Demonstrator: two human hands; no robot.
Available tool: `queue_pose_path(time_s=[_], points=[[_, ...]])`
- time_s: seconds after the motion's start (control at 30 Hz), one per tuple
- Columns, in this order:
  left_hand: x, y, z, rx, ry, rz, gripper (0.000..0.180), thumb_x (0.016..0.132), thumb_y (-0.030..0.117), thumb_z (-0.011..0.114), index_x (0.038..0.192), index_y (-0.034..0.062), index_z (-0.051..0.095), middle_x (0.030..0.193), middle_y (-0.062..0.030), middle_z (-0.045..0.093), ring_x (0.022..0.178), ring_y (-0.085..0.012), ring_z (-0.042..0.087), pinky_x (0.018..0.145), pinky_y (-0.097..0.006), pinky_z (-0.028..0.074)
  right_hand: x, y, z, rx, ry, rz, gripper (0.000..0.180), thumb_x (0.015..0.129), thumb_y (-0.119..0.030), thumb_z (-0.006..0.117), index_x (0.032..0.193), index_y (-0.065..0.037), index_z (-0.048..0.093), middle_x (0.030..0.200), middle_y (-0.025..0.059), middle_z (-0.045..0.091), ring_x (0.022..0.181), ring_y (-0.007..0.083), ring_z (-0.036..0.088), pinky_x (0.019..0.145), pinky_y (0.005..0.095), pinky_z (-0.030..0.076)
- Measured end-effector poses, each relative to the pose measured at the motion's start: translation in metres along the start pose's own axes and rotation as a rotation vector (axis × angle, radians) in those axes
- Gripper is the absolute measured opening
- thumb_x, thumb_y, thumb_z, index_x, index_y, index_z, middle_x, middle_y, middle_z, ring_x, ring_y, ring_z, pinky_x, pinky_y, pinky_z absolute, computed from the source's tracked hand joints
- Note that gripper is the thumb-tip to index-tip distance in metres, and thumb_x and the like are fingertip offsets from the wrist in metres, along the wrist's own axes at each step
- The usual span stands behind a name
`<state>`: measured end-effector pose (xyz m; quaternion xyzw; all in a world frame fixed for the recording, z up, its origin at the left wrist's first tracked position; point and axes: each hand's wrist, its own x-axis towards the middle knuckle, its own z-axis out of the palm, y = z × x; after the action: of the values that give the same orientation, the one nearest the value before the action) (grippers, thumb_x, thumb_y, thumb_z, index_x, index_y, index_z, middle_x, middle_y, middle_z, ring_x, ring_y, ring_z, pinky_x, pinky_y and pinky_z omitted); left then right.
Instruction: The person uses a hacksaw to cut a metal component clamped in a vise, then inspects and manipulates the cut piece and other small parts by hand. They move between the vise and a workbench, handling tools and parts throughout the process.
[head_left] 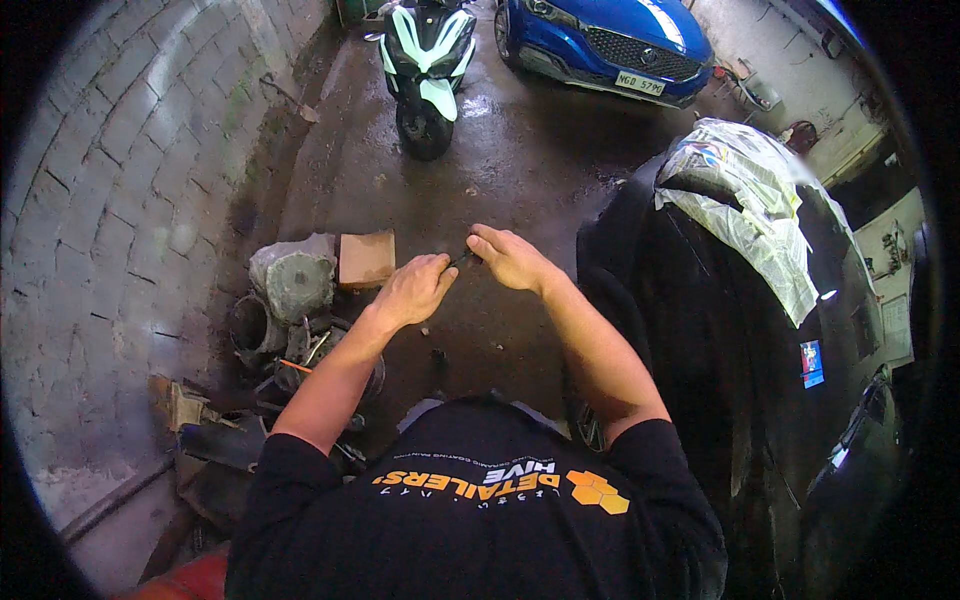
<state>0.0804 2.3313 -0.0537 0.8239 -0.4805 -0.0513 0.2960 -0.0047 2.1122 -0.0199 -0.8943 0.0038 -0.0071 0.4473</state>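
Note:
Both of my arms reach forward over the wet, dark floor [400,190], and the hands come close together in front of me. My left hand [415,290] is closed, its fingers curled around the end of a small dark object [463,259]. From the other side my right hand [505,257] closes on the same object, with its fingers bent over it. Only a short dark piece shows between the two hands, too little to tell its kind.
A black car [690,360], partly covered with newspaper sheets [745,200], stands close on the right. Ahead are a mint-and-black scooter [428,75] and a blue car [610,45]. A cardboard box [367,259] and metal parts [293,278] lie by the block wall [120,230] on the left.

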Motion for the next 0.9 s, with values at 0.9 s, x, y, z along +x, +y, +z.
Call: queue_pose_path(time_s=[0.9], points=[[-0.045, -0.035, -0.07, 0.194, -0.128, 0.165, 0.019, 0.1, 0.021, 0.057, 0.1, 0.0017, 0.061, 0.095, -0.018, 0.069, 0.098, -0.0368, 0.067, 0.084, -0.05, 0.057, 0.025, -0.05, 0.069, -0.182, -0.271, -0.041, 0.035, 0.108, -0.033, 0.052, 0.105, 0.002, 0.058, 0.098, 0.0269, 0.067, 0.094, 0.0494, 0.062, 0.082, 0.0534, 0.049]])
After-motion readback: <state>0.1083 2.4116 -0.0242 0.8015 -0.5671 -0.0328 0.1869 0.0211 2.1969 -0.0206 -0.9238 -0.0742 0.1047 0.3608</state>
